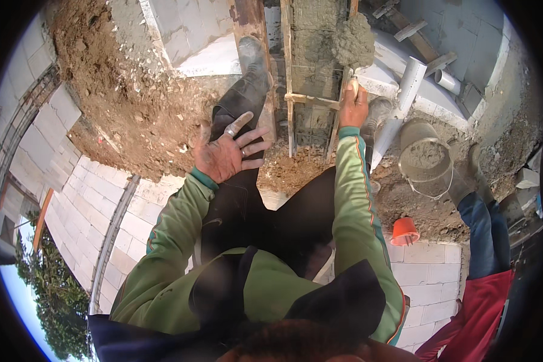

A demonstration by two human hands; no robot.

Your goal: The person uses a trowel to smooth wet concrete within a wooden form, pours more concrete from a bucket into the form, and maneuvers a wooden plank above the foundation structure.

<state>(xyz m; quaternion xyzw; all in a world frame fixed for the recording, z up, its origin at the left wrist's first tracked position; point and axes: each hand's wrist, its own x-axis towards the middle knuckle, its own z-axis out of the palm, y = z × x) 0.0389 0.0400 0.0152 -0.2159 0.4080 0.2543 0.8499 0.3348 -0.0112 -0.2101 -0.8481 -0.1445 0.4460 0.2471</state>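
My right hand (353, 107) grips the pale handle of a trowel (355, 83). A heap of wet grey mortar (353, 43) covers its blade, at the right edge of a wooden form (289, 78). Wet grey concrete (315, 66) fills the space between the form's boards, and a short wooden crosspiece (312, 101) spans them. My left hand (226, 154) lies with fingers spread against my dark-trousered leg, holding nothing. A ring shows on it. My boot (251, 57) rests beside a long plank (250, 18).
A bucket (411, 134) of grey mix stands at right, near a white pipe (409, 81). Closer lies an orange bucket (405, 231). Another person in blue trousers (481, 232) and a red top is at far right. Loose soil (96, 78) and white block walls (84, 199) lie left.
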